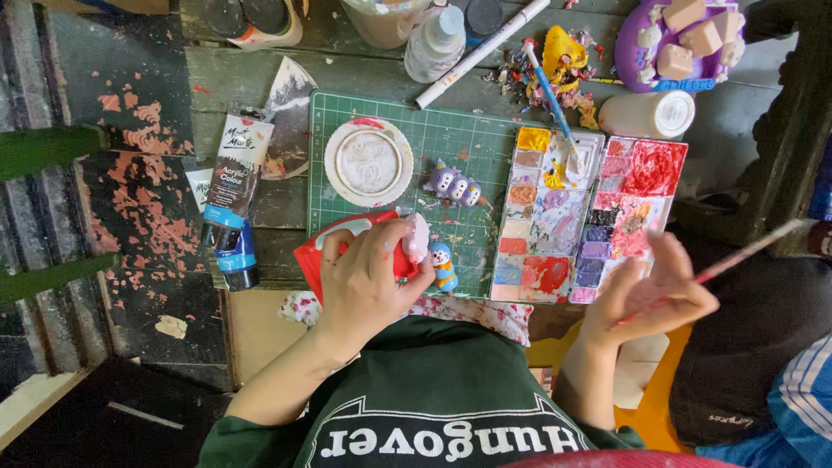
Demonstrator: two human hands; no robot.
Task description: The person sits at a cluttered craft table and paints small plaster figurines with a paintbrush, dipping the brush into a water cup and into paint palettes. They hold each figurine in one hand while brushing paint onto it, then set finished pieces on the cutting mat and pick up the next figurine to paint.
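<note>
A: While the left hand (pixel 364 282) curls around a red and white figurine (pixel 381 247), where does the paint lie?

B: To the right. The right hand (pixel 646 295) pinches a thin brush (pixel 745 251), shaft slanting up and right; the paint palette (pixel 589 217) sits just left of it, nearer this hand.

A: Counts?

B: Two hands, one held brush, a second blue-handled brush (pixel 550 100) on the palette, one purple figure (pixel 455 184) and one small blue figure (pixel 444 264) on the green cutting mat (pixel 472 143), one blue paint tube (pixel 234 204).

Blue-black paint tube (pixel 236 208) w/ white label left of green mat, clear bottle (pixel 433 42) top centre
</note>
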